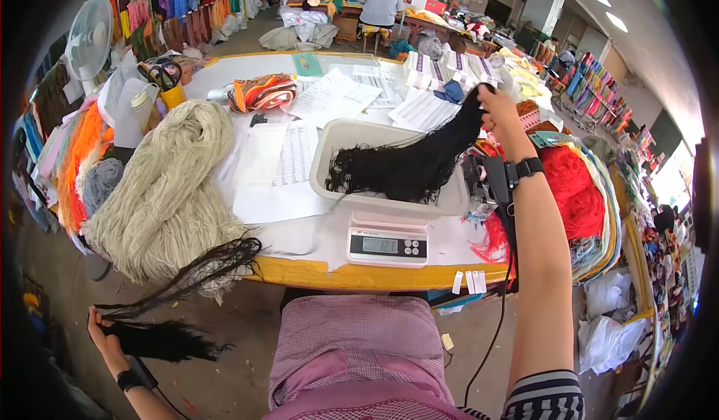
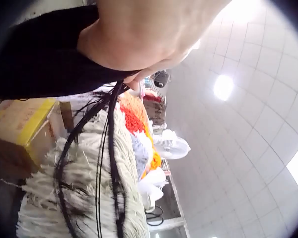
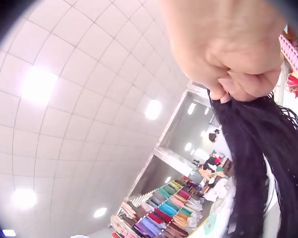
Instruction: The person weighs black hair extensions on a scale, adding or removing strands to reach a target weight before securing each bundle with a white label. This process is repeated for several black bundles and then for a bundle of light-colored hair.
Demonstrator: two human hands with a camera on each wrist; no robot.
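My right hand (image 1: 498, 111) grips one end of a black yarn hank (image 1: 404, 167), raised above the right side of a white plastic tub (image 1: 329, 132). The rest of that hank slopes down into the tub, which sits on a digital scale (image 1: 388, 242). Low at the left, beyond the table's front edge, my left hand (image 1: 105, 338) holds a bundle of black yarn (image 1: 161, 341). Loose black strands (image 1: 202, 270) trail from it up across a thick cream yarn hank (image 1: 165, 188). In the right wrist view, curled fingers (image 3: 248, 84) close round the black yarn.
Papers (image 1: 333, 94) and an orange striped skein (image 1: 262, 93) lie behind the tub. Red yarn (image 1: 573, 192) is heaped at the right, and a yellow cup (image 1: 173, 96) with scissors stands at the left. A fan (image 1: 90, 38) is beyond it. A person (image 1: 382, 4) sits at a far table.
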